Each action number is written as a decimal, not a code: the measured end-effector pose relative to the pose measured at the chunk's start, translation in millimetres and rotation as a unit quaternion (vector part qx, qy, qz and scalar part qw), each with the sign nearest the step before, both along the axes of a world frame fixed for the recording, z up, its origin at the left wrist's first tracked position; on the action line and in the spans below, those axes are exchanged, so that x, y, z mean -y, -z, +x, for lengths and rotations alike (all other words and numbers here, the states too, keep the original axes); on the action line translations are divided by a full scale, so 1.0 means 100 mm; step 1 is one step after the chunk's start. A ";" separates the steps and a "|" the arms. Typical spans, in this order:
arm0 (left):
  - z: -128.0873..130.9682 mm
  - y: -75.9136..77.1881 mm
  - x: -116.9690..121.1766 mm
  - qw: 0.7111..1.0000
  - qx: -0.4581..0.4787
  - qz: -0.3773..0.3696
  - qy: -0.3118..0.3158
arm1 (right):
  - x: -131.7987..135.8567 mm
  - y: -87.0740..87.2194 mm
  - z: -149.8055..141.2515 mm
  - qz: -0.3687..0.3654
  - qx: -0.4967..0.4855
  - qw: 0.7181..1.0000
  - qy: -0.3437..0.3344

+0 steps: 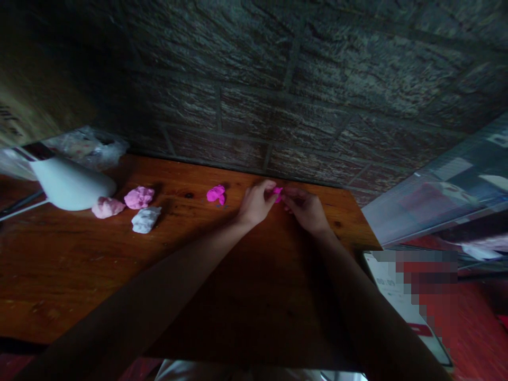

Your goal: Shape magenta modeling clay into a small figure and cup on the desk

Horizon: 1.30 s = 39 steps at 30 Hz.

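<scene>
Your left hand (pixel 255 203) and right hand (pixel 308 210) pinch a magenta piece (pixel 278 197), likely for control (bright lump (pixel 215 194) left of them).

Behind the table (pixel 79 275) stands a wall (pixel 254 121). Over the table, a piece (pixel 278 196) sits between the left hand (pixel 256 203) and the right hand (pixel 308 209). Left of the left hand lies a lump (pixel 216 194); farther left, 3 more lumps (pixel 139 197) cluster beside an appliance (pixel 73 182), with plastic wrapping (pixel 93 145) behind it. Right of the right forearm (pixel 349 286) lies a phone (pixel 391 296).

Dim light, deep shadows, blurry edges.
</scene>
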<state>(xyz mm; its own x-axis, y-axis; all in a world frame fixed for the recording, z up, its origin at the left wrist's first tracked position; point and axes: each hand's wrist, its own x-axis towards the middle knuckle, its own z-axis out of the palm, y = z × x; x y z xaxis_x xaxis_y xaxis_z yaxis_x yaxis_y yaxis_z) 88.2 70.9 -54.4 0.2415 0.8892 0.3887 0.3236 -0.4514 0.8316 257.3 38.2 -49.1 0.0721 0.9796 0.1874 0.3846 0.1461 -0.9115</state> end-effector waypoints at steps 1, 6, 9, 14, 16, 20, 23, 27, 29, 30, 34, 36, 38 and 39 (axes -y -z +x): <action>0.00 0.00 0.00 1.000 0.001 0.001 0.000 | 0.00 0.01 0.00 0.000 -0.007 1.000 0.001; -0.01 -0.01 0.00 1.000 0.003 -0.009 0.002 | -0.02 0.07 -0.02 0.017 -0.002 0.999 0.033; -0.01 -0.01 -0.01 1.000 0.002 -0.016 0.005 | -0.04 0.09 -0.02 0.011 -0.002 0.999 0.043; -0.02 -0.05 -0.01 1.000 -0.007 -0.025 0.014 | -0.03 0.04 -0.04 -0.021 -0.026 0.997 0.068; -0.08 -0.10 0.00 0.999 -0.043 -0.029 0.014 | -0.02 0.01 -0.06 -0.029 -0.043 0.995 0.082; -0.38 -0.27 0.06 0.988 -0.154 -0.016 0.027 | 0.00 -0.04 -0.10 -0.024 -0.073 0.992 0.103; -0.73 -0.43 0.13 0.961 -0.263 0.001 0.078 | 0.00 -0.06 -0.11 -0.022 -0.098 0.987 0.126; -1.15 -0.57 0.24 0.915 -0.384 0.018 0.124 | 0.03 -0.15 -0.11 -0.019 -0.126 0.978 0.164; -1.25 -0.59 0.29 0.906 -0.398 0.020 0.141 | 0.09 -0.24 -0.12 -0.011 -0.135 0.975 0.178; -1.26 -0.58 0.31 0.903 -0.400 0.018 0.154 | 0.13 -0.29 -0.13 -0.005 -0.136 0.974 0.178; -1.19 -0.49 0.33 0.911 -0.369 0.040 0.180 | 0.36 -0.44 -0.31 0.039 -0.071 0.994 0.079; -1.15 -0.43 0.32 0.916 -0.351 0.066 0.182 | 0.48 -0.45 -0.45 0.020 0.027 0.999 -0.001; -1.12 -0.40 0.31 0.915 -0.348 0.087 0.183 | 0.56 -0.42 -0.60 0.023 0.138 0.989 -0.050; -1.11 -0.39 0.32 0.914 -0.350 0.093 0.183 | 0.58 -0.39 -0.67 0.028 0.175 0.983 -0.055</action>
